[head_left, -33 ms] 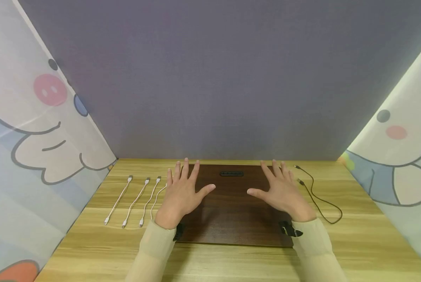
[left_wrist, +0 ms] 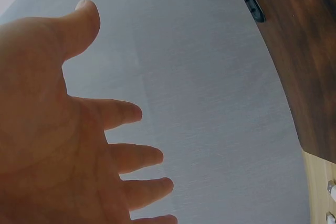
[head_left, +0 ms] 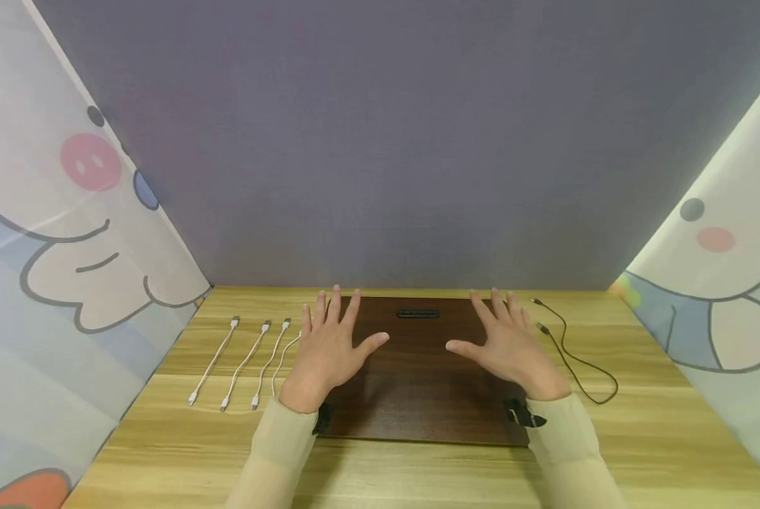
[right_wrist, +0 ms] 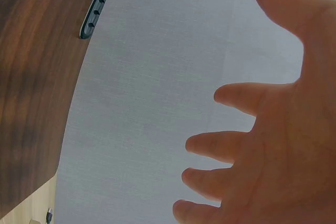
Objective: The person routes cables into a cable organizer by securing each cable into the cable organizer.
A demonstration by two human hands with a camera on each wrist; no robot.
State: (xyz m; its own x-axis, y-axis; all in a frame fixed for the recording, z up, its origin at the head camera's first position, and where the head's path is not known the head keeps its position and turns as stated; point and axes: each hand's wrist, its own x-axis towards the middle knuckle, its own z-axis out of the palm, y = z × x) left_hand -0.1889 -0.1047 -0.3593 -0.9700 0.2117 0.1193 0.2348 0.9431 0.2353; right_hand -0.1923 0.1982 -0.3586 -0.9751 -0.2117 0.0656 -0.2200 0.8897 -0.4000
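Currently, hand status?
Left hand [head_left: 327,353] and right hand [head_left: 513,350]: fingers spread, nothing held, over the dark wood-grain board [head_left: 418,382].
And the black slotted cable holder [head_left: 418,313]?
Near the board's far edge; probably light, rubbery, though too small to confirm; grip points: long sides

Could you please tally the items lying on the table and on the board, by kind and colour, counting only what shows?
White cables: 4 (one partly hidden by the left hand)
Black cable: 1
Dark brown board: 1
Black slotted strip: 1
Total: 7
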